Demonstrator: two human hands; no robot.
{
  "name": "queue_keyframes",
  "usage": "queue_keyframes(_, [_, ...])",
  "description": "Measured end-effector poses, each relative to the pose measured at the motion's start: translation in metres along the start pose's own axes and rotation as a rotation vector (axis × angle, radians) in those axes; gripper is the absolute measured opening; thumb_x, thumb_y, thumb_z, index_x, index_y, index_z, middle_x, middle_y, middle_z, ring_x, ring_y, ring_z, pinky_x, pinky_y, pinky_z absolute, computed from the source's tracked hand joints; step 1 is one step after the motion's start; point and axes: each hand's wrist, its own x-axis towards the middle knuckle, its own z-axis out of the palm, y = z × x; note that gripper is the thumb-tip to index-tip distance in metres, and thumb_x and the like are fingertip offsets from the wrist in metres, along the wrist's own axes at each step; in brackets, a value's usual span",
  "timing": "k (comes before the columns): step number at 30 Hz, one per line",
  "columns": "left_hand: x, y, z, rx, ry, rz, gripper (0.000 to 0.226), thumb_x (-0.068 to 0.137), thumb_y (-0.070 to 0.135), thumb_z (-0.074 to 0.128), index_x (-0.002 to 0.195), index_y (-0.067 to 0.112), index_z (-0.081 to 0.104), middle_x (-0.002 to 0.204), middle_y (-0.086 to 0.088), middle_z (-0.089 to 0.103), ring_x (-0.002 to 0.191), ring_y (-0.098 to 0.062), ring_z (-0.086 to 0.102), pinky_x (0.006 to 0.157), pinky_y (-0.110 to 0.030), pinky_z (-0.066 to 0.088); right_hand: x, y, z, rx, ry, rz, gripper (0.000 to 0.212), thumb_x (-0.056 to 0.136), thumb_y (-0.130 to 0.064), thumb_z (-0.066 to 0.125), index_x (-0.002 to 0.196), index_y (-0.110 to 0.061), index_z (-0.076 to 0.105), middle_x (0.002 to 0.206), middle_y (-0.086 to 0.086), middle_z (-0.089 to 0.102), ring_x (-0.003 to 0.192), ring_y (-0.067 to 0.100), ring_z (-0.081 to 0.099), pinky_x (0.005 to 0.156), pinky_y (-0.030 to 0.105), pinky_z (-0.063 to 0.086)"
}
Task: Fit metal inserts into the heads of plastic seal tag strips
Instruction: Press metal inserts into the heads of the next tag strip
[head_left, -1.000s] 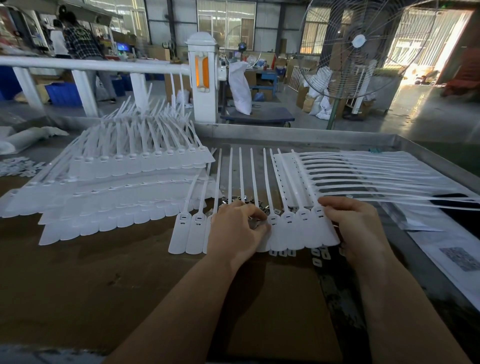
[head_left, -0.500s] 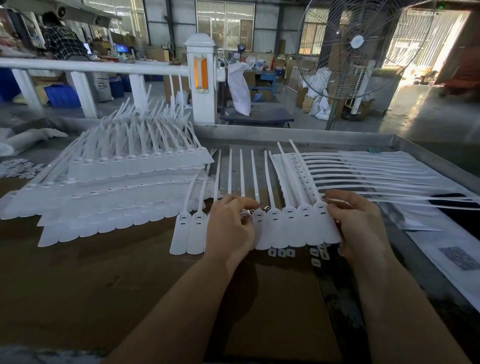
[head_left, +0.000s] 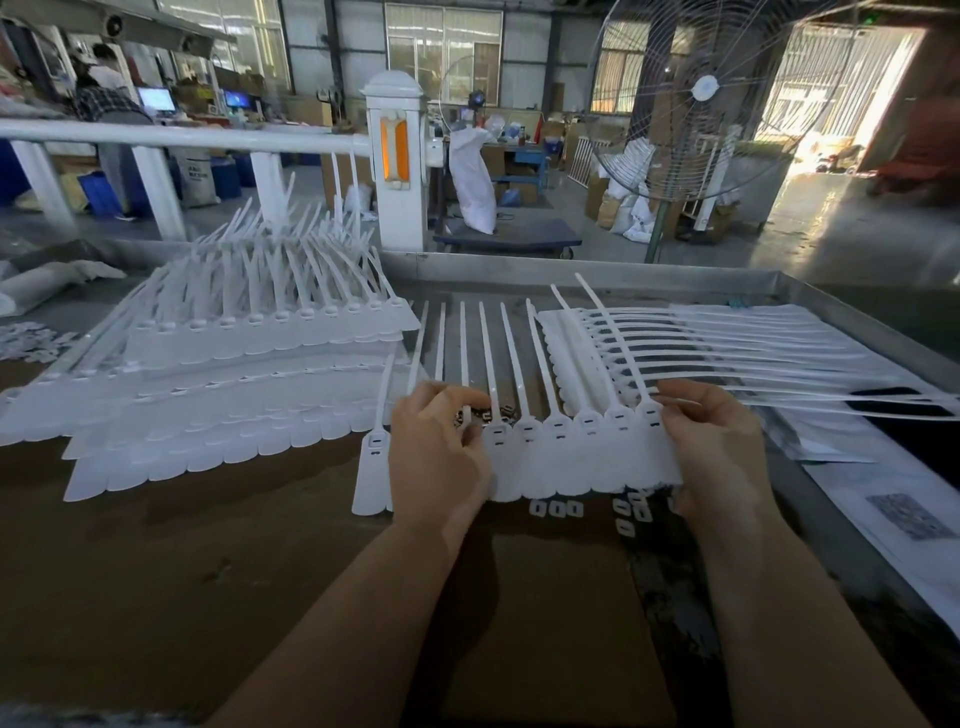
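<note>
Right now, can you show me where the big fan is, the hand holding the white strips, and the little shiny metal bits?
fan (head_left: 705, 89), head view, its white hub.
right hand (head_left: 714, 441), head view, back of hand.
metal inserts (head_left: 483, 415), head view, a shiny piece.

A large fan (head_left: 702, 91) being seen standing beyond the table rim (head_left: 545, 267), a white post (head_left: 396, 161) with an orange panel and a white rail (head_left: 171, 136) being seen behind, a white sack (head_left: 474, 179) leaning by a blue cart (head_left: 511, 241), printed sheets (head_left: 904, 512) lying at right.
</note>
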Motion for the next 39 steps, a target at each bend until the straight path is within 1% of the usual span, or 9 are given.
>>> queue_keyframes(5, [0.004, -0.006, -0.010, 0.146, 0.151, -0.149, 0.028, 0.084, 0.013, 0.065, 0.109, 0.026, 0.064, 0.120, 0.004, 0.053, 0.114, -0.014, 0.038, 0.102, -0.035, 0.030, 0.002, 0.000, -0.001, 0.002, 0.071, -0.001, 0.026, 0.091, -0.005, 0.052, 0.078, -0.027, 0.061, 0.084, -0.006, 0.065, 0.074, 0.007, 0.058, 0.059, 0.020, 0.042])
queue_keyframes(8, [0.006, -0.010, -0.013, 0.169, 0.121, -0.268, 0.036, 0.086, 0.019, 0.062, 0.120, 0.027, 0.056, 0.131, 0.000, 0.049, 0.126, -0.022, 0.034, 0.105, -0.040, 0.028, 0.004, 0.000, -0.003, 0.023, 0.096, 0.009, 0.026, 0.091, -0.006, 0.053, 0.077, -0.027, 0.061, 0.080, -0.009, 0.063, 0.071, 0.004, 0.057, 0.058, 0.019, 0.043])
queue_keyframes(13, [0.008, -0.012, -0.012, 0.193, 0.039, -0.395, 0.039, 0.089, 0.028, 0.055, 0.127, 0.028, 0.047, 0.132, 0.000, 0.049, 0.127, -0.025, 0.033, 0.103, -0.045, 0.024, 0.004, -0.002, -0.003, 0.051, 0.092, 0.001, 0.025, 0.090, -0.007, 0.054, 0.078, -0.027, 0.063, 0.079, -0.012, 0.065, 0.062, -0.003, 0.059, 0.056, 0.014, 0.044])
queue_keyframes(20, [0.009, -0.012, -0.012, 0.182, 0.031, -0.430, 0.034, 0.090, 0.029, 0.054, 0.123, 0.028, 0.049, 0.131, 0.000, 0.048, 0.124, -0.025, 0.034, 0.101, -0.046, 0.024, 0.002, -0.004, -0.002, 0.082, 0.116, -0.024, 0.025, 0.091, -0.006, 0.053, 0.077, -0.025, 0.062, 0.077, -0.013, 0.062, 0.054, -0.011, 0.057, 0.044, 0.004, 0.040])
queue_keyframes(24, [0.010, -0.011, -0.013, 0.097, 0.025, -0.435, 0.030, 0.091, 0.025, 0.054, 0.121, 0.026, 0.049, 0.128, -0.002, 0.045, 0.106, -0.021, 0.049, 0.100, -0.046, 0.028, 0.003, -0.004, -0.001, 0.061, 0.155, -0.032, 0.026, 0.092, -0.007, 0.052, 0.076, -0.025, 0.062, 0.080, -0.009, 0.063, 0.070, 0.004, 0.058, 0.062, 0.014, 0.048])
queue_keyframes(27, [0.011, -0.010, -0.013, -0.023, 0.053, -0.405, 0.028, 0.090, 0.015, 0.054, 0.117, 0.022, 0.051, 0.125, -0.003, 0.046, 0.088, -0.014, 0.046, 0.093, -0.037, 0.040, 0.003, -0.003, 0.000, 0.065, 0.193, -0.029, 0.026, 0.092, -0.006, 0.051, 0.077, -0.025, 0.061, 0.084, -0.003, 0.063, 0.076, 0.011, 0.055, 0.073, 0.023, 0.047])
queue_keyframes(31, [0.010, -0.007, -0.013, -0.121, 0.087, -0.328, 0.031, 0.091, 0.002, 0.051, 0.113, 0.023, 0.054, 0.117, 0.006, 0.043, 0.080, -0.007, 0.052, 0.073, -0.022, 0.043, 0.004, -0.002, -0.003, 0.065, 0.237, -0.041, 0.026, 0.091, -0.004, 0.048, 0.079, -0.024, 0.061, 0.082, -0.004, 0.061, 0.069, 0.005, 0.053, 0.064, 0.013, 0.045])
queue_keyframes(34, [0.010, -0.006, -0.012, -0.132, 0.080, -0.302, 0.034, 0.089, -0.002, 0.052, 0.112, 0.022, 0.056, 0.113, 0.007, 0.040, 0.075, -0.003, 0.050, 0.073, -0.022, 0.046, 0.005, -0.001, -0.004, 0.039, 0.270, -0.050, 0.026, 0.091, -0.004, 0.048, 0.082, -0.025, 0.061, 0.088, 0.000, 0.061, 0.074, 0.011, 0.052, 0.066, 0.018, 0.044])
queue_keyframes(39, [0.010, -0.007, -0.012, -0.078, 0.048, -0.327, 0.030, 0.088, 0.002, 0.055, 0.111, 0.021, 0.057, 0.124, -0.002, 0.044, 0.077, -0.012, 0.056, 0.073, -0.026, 0.049, 0.006, 0.001, -0.006, -0.005, 0.282, -0.066, 0.024, 0.090, -0.003, 0.047, 0.090, -0.021, 0.063, 0.093, 0.000, 0.060, 0.070, 0.005, 0.050, 0.063, 0.014, 0.039])
